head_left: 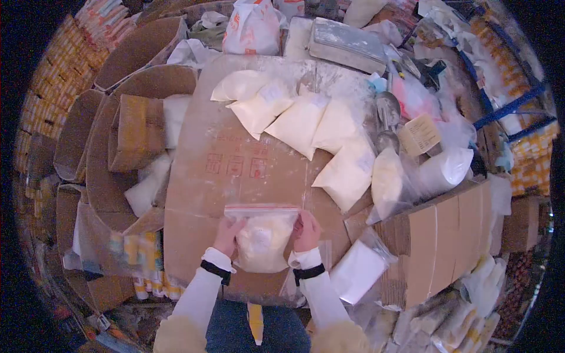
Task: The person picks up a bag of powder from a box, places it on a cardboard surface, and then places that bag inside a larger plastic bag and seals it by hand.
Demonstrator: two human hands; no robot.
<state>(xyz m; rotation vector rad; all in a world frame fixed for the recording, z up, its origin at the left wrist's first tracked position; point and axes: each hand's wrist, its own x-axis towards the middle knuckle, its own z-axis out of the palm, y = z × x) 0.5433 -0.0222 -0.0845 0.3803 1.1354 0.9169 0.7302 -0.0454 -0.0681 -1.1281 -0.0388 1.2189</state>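
Observation:
A clear zip bag [262,238] with a red seal strip, partly filled with white powder, stands upright at the near edge of a cardboard sheet [200,176]. My left hand [228,234] grips its left side and my right hand [307,230] grips its right side, both just below the seal. Both wrists wear white sleeves with black bands.
Several filled white powder bags [306,123] lie in a row across the far side of the cardboard. A metal scoop [387,112] and a roll of bags [447,167] sit at the right. Open cartons [135,129] stand at the left, flattened boxes [447,235] at the right.

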